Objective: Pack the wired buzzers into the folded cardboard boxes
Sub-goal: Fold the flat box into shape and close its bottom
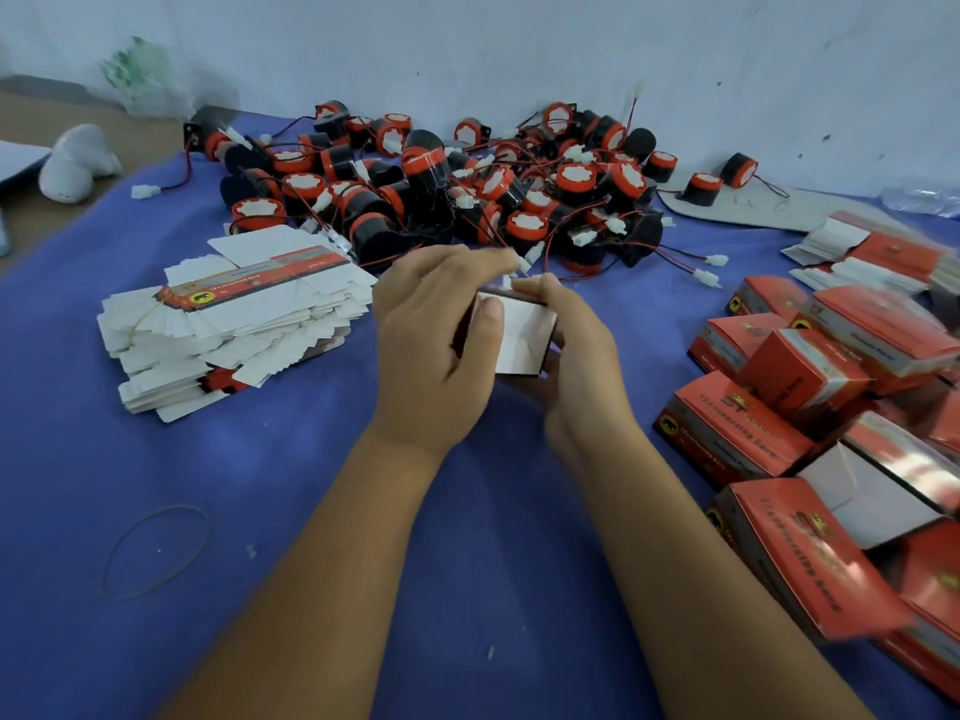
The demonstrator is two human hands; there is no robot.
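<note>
1. Buzzers [441, 184] are lying in a big tangled heap at the far side of the blue counter [311, 511], red caps and black bodies knotted together by their red and black wires. I am judging this heap the main hazard: pulling one unit out could be dragging neighbours along by the leads, or snagging a white connector.
2. Finished boxes [810, 407] are piling loosely at the right, some leaning on each other, one showing its white end flap open. I am thinking a careless sweep of my right forearm could be knocking them over or off the edge.
3. Flat box blanks [228, 324] are sitting in a fanned stack at the left, well apart from the heap. A rubber band [156, 550] is lying alone on the cloth nearer to me.
4. My left hand [431, 345] is curling around the left side of the small box [522, 335], thumb pressing on its white end panel.
5. My right hand [576, 356] is cupping the same box from the right and beneath, fingers wrapped around it.
6. I cannot tell whether a buzzer is already inside. A white connector [524, 262] is showing just above my fingers; whether it belongs to this box is unclear. If it does, the flap could be pinching the wire.
</note>
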